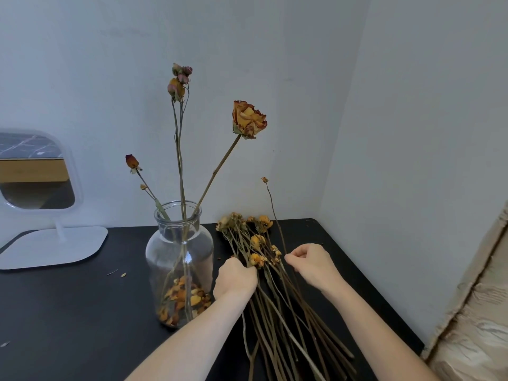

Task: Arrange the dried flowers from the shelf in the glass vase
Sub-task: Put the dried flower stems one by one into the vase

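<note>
Right hand (310, 264) pinching thin stem (275, 213), raised from pile. Left hand (235, 279) closed on dried flowers (258, 243) lying on black tabletop (82, 312). Glass vase (180, 259) just left, three stems inside.

On the black table (82, 312) stood one glass vase (180, 259) and one white mirror (38, 171). In the vase I counted three stems: one big open rose (248, 119), one small bud (132, 161), and one stem with several pink buds (178, 81). One pile of dried flowers (264, 259) lay beside; its stems were too many to count. Two hands, the left hand (235, 279) and the right hand (310, 261), were there.
</note>
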A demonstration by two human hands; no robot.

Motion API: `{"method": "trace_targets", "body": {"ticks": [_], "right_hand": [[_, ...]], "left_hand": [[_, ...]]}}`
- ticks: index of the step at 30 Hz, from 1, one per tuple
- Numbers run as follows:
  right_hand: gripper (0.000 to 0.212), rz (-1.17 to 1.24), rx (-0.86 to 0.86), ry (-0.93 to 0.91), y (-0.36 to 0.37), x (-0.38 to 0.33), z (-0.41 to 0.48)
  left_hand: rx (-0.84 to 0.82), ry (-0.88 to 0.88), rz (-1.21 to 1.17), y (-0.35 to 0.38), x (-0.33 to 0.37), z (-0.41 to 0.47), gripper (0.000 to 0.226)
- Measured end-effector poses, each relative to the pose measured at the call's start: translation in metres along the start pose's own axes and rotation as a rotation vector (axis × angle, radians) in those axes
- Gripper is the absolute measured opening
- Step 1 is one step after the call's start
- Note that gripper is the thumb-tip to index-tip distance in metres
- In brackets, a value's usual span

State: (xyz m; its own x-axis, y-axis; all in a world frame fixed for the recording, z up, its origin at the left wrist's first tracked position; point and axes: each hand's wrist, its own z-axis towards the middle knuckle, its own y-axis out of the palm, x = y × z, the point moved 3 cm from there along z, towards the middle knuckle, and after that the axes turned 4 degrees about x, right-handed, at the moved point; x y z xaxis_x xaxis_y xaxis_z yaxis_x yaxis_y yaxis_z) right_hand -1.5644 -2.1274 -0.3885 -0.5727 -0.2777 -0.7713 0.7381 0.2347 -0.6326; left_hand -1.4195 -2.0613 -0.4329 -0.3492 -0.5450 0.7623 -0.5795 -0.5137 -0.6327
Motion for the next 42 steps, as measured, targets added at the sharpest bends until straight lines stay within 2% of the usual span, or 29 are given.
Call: {"method": "trace_targets", "body": {"ticks": [7, 18, 23, 28, 35, 38, 42], "right_hand": [[0.012, 0.016, -0.014, 0.009, 0.002, -0.004, -0.003], [0.014, 0.041, 0.001, -0.004, 0.003, -0.006, -0.006], [0.012, 0.068, 0.025, -0.013, 0.002, -0.007, -0.007], [0.013, 0.064, 0.039, -0.019, 0.001, -0.007, -0.007], [0.012, 0.094, 0.063, -0.020, -0.001, -0.006, -0.005], [0.005, 0.169, 0.099, -0.019, -0.009, -0.009, -0.002], [0.015, 0.338, 0.188, -0.037, -0.025, -0.021, -0.002]], "left_hand": [[0.068, 0.045, -0.049, -0.002, -0.001, -0.006, 0.035], [0.157, 0.036, -0.252, -0.007, 0.005, -0.022, 0.023], [0.093, 0.024, -0.434, 0.001, 0.015, -0.023, 0.015], [0.031, 0.012, -0.391, 0.003, 0.015, -0.022, 0.017], [0.046, 0.116, -0.348, -0.008, 0.019, -0.026, 0.016], [0.022, 0.231, -0.402, -0.017, 0.033, -0.032, 0.019], [-0.027, 0.411, -0.476, -0.034, 0.050, -0.048, 0.016]]}}
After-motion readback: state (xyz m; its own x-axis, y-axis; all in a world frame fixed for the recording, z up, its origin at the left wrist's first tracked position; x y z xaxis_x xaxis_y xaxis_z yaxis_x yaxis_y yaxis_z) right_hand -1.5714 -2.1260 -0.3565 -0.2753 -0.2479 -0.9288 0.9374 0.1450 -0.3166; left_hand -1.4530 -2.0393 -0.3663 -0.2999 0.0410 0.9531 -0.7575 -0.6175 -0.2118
